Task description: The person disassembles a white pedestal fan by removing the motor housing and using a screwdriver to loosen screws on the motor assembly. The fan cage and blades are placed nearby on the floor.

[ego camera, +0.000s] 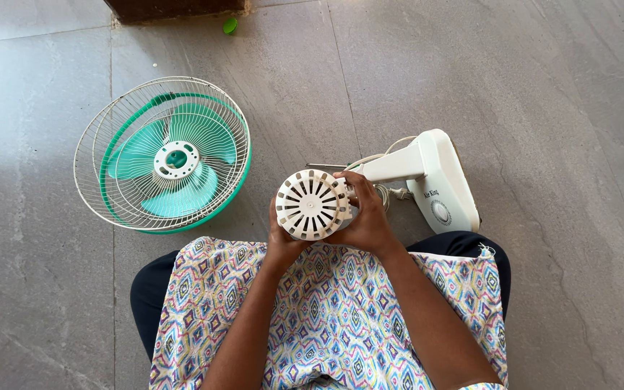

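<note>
While the round white plastic motor housing with its slotted vent cover [312, 205] sits gripped above my lap, I judge the fan to be well into being taken apart: the head is bare of cage and blades. My left hand [281, 242] cups the housing from below and my right hand [367, 217] wraps its far side, both closed on it, close together. The housing is joined to a white plastic neck and flat oval fan base [442, 184] lying on its side on the grey stone tile floor [543, 108], with a white power cord [384, 148] looped just behind. Well apart to my left, the white wire guard cage with green rim and green blades [164, 155] rests face-up on the floor. A small green cap [230, 25] lies near the wall. My patterned garment [334, 310] fills the foreground.
</note>
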